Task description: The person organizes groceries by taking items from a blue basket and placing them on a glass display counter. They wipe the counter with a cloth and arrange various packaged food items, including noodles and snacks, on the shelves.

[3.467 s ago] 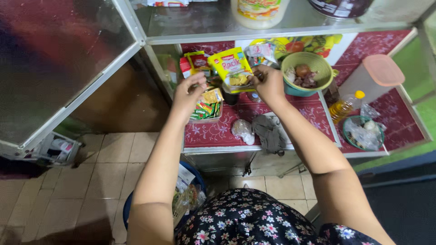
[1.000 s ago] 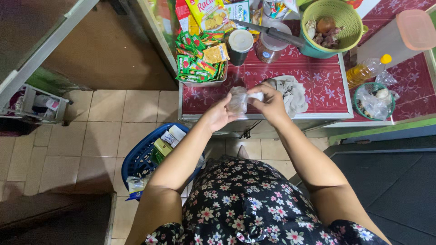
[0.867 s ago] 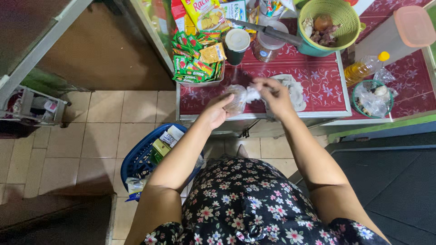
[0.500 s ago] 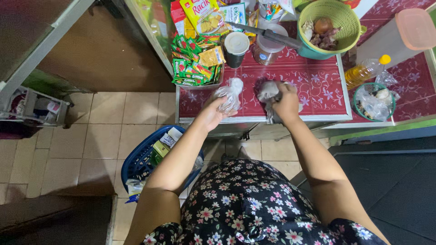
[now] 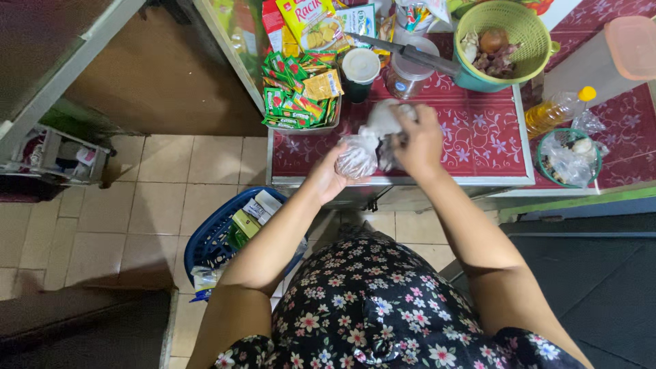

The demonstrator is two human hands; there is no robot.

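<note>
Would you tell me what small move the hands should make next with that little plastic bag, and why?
Probably the right hand should pull the bag's twisted top loose, since the left hand cradles the small plastic bag from below while the right pinches at its neck.

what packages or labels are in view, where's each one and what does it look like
Yellow flat pouch: back of the shelf, food picture on it.
Green and red sachets: heaped in a tray, shelf's left.
Clear plastic bag: in the left hand, knotted.
Small boxes: blue basket on the floor.
</note>
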